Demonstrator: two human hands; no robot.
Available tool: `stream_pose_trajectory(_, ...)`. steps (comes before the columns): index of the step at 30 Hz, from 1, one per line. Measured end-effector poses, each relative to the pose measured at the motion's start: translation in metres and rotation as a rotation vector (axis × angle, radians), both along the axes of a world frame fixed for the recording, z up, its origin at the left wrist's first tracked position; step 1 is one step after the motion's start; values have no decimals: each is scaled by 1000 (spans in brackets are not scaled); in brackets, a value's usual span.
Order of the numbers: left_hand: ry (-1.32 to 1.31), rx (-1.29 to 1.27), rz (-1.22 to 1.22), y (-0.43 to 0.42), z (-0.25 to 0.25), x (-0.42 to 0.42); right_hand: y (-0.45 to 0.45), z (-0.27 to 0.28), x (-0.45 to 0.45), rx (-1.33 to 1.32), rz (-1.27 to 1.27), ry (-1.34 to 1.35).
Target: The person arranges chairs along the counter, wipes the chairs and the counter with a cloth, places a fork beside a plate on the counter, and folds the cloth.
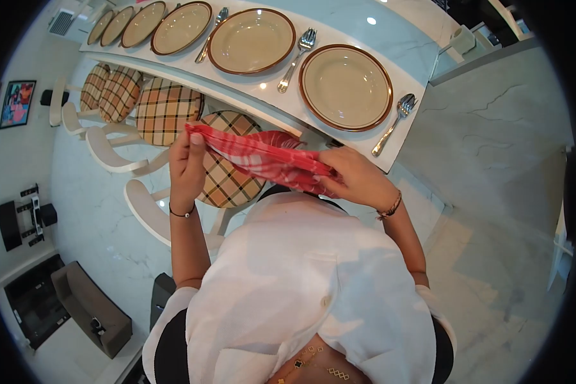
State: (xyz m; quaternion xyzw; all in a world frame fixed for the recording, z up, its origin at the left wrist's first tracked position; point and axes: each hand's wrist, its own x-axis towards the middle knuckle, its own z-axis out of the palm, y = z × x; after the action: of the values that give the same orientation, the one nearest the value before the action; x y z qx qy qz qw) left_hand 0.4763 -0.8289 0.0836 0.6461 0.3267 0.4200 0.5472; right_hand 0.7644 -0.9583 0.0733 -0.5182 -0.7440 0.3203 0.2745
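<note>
A red and white checked cloth napkin [256, 153] is stretched between my two hands, in front of my body and just short of the table edge. My left hand [189, 160] pinches one corner between thumb and fingers. My right hand [355, 176] grips the other end, its fingers closed over the folded fabric. Beyond the napkin, a beige plate with a brown rim [345, 86] lies on the white table. A fork and spoon [395, 123] rest together to the right of that plate, and another cutlery pair [297, 59] lies to its left.
Further plates [252, 40] with cutlery run along the table [237, 83] toward the far left. White chairs with plaid cushions [169, 110] stand along its near side, at my left. A grey sofa [91, 310] is at lower left. A grey marbled surface [493, 109] adjoins the table's right end.
</note>
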Motion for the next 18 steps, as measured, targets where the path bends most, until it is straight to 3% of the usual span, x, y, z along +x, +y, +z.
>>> stream_pose_trajectory(4,-96,37,239,16,-16,-32,-10,23,-12,-113,-142,-171)
stream_pose_trajectory(6,-254,-79,260,26,-27,-47,-21,11,-18,-61,-145,-325)
stream_pose_trajectory(8,-214,-207,291,29,-39,-61,-30,0,-16,-92,-129,-241)
stream_pose_trajectory(11,-93,-135,165,14,-41,-56,-32,7,-16,-181,-144,-40)
stream_pose_trajectory(13,-32,-90,-1,1,-25,-40,-23,7,-34,-227,-269,278)
stream_pose_trajectory(14,36,-46,29,-2,-29,-33,-12,-1,-49,-183,-319,332)
stream_pose_trajectory(17,80,-15,-252,-10,3,-19,28,-36,-86,115,-359,274)
stream_pose_trajectory(18,82,-15,-247,-11,6,-23,39,-50,-90,150,-248,236)
